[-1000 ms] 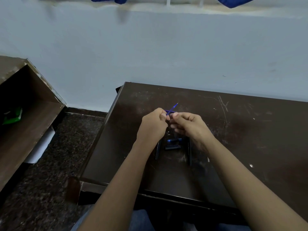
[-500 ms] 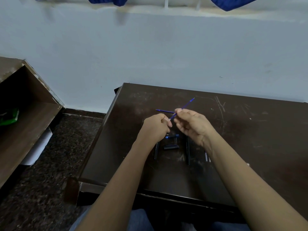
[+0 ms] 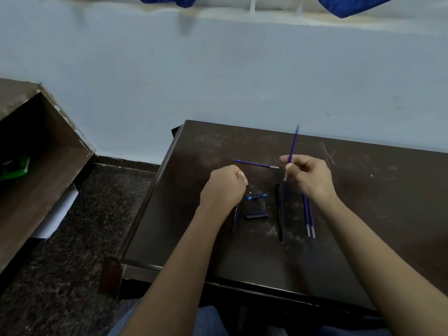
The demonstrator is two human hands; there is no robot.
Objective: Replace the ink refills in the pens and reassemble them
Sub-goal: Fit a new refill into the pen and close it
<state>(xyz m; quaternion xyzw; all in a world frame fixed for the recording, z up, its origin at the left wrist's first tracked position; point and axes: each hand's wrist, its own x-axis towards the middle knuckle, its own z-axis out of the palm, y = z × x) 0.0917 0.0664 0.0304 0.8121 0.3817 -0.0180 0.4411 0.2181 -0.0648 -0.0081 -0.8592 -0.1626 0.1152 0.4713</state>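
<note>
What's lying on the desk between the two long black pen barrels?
In the head view, between the left barrel and right barrel lie a small blue piece and, nearer the person, a short black piece.

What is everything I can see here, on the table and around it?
table: one, dark brown, scratched, against the pale wall
lone refill: one, blue, lying farthest from the person
short piece: one, black, mid-table
blue piece: one, small, just beyond the short piece
middle barrel: one, black, right of the short piece
left barrel: one, black, left of the short piece, far end hidden
paired refills: two, blue, side by side, right of the middle barrel
shelf: one, brown, left of the table
green thing: one, on the shelf, too dim to name
left hand: one, fingers curled, nothing seen in it
right hand: one, pinching the held refill, blue, tilted upward
</note>
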